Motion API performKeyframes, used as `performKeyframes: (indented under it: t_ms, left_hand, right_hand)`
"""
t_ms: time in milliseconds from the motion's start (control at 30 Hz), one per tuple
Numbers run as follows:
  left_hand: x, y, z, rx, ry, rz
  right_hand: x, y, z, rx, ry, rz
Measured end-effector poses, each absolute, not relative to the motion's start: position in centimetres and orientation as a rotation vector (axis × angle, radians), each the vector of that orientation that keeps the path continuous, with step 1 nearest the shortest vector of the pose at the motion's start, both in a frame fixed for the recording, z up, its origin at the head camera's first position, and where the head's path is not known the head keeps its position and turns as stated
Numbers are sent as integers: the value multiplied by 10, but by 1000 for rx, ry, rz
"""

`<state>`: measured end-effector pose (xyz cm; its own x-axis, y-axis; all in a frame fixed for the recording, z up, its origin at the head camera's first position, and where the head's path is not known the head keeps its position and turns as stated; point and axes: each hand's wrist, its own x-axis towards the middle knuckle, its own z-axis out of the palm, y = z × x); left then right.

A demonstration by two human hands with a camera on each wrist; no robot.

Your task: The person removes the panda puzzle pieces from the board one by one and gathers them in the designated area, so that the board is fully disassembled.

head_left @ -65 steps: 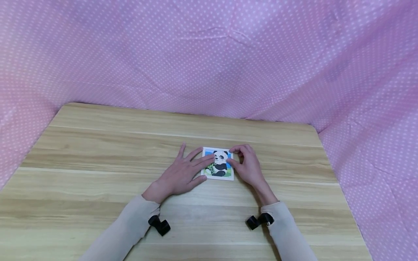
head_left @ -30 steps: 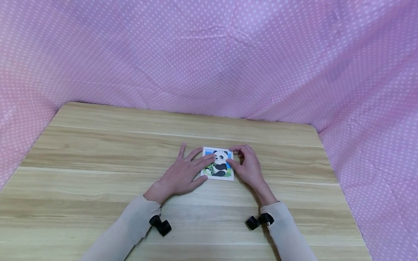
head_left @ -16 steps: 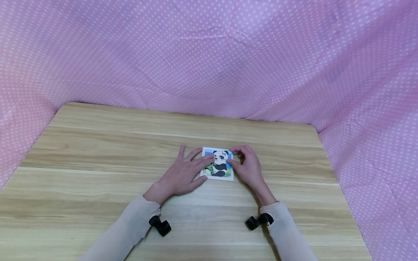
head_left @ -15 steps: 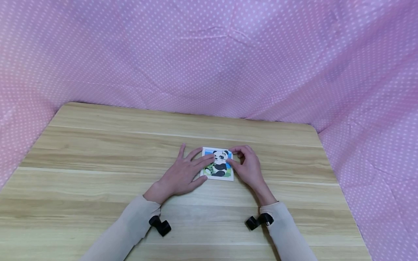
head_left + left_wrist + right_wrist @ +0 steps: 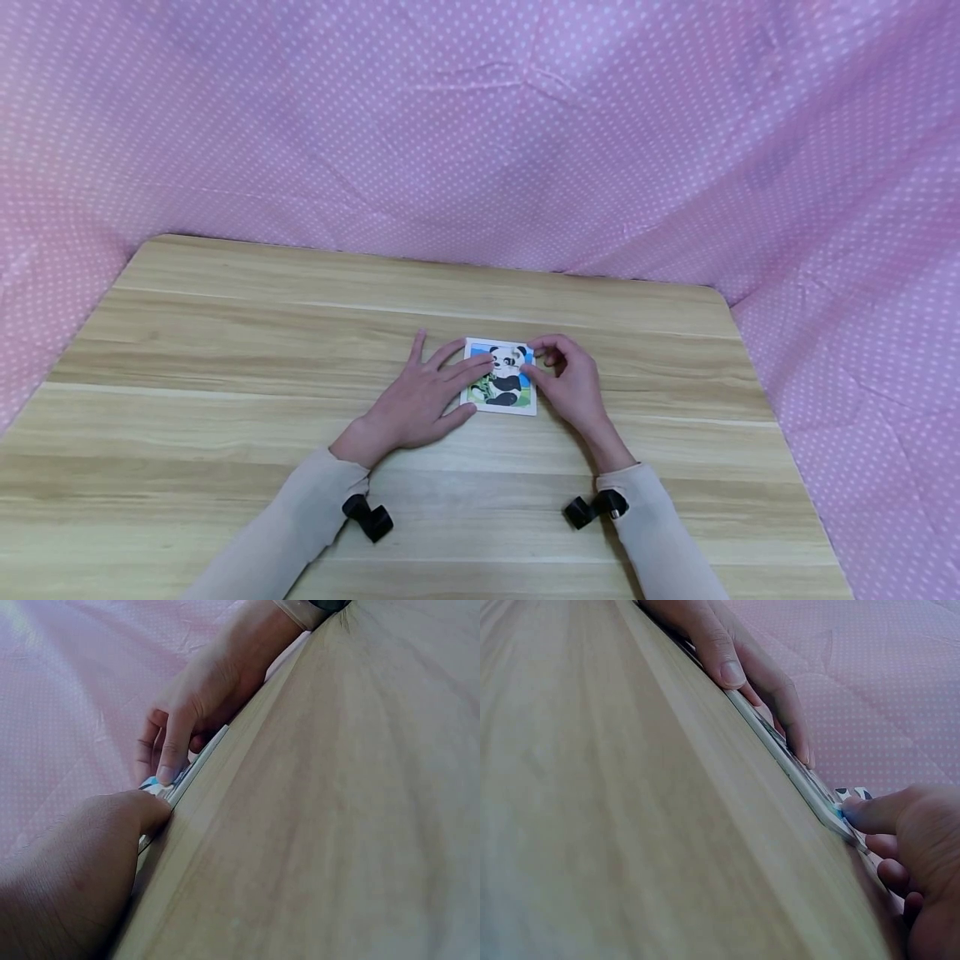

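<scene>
A square panda jigsaw puzzle point(image 5: 506, 387) with a white border lies flat on the wooden table, in the middle of the head view. My left hand point(image 5: 418, 402) is spread over its left side, straight fingers resting on the picture and the thumb at the near left corner. At the far right corner, my right hand point(image 5: 576, 382) pinches a puzzle piece between thumb and index finger. That puzzle piece point(image 5: 853, 793), black, white and blue, tilts up from the board in the right wrist view. The fingers hide part of it.
The wooden table point(image 5: 300, 333) extends around the puzzle on all sides. Pink cloth with white dots point(image 5: 480, 150) hangs behind and beside it. A small black camera point(image 5: 369, 518) sits on the left wrist, and another black camera point(image 5: 592, 508) on the right.
The pinched piece at the far right corner has tipped up a little, and a break now shows across the panda's head. Both hands have stayed nearly still.
</scene>
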<state>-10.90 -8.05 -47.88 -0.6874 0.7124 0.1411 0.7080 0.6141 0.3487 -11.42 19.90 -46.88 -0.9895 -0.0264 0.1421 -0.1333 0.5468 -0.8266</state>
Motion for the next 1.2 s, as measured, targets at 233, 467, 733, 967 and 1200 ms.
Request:
performKeyframes:
  t_ms: [233, 467, 733, 967, 1200]
  left_hand:
    - [-108, -80, -478, 1233, 2799, 605]
    - [-108, -80, -477, 1205, 2792, 593]
    - [-107, -81, -477, 1211, 2791, 595]
    - [-107, -81, -477, 1220, 2799, 593]
    - [-107, -81, -477, 1221, 2798, 593]
  right_hand:
    - [-115, 199, -471, 158, -2629, 1481]
    - [-114, 200, -470, 190, -2623, 1501]
    - [-113, 200, -471, 151, -2638, 1494]
    - [-113, 201, -469, 198, -2647, 1458]
    - [-115, 202, -467, 203, -2651, 1441]
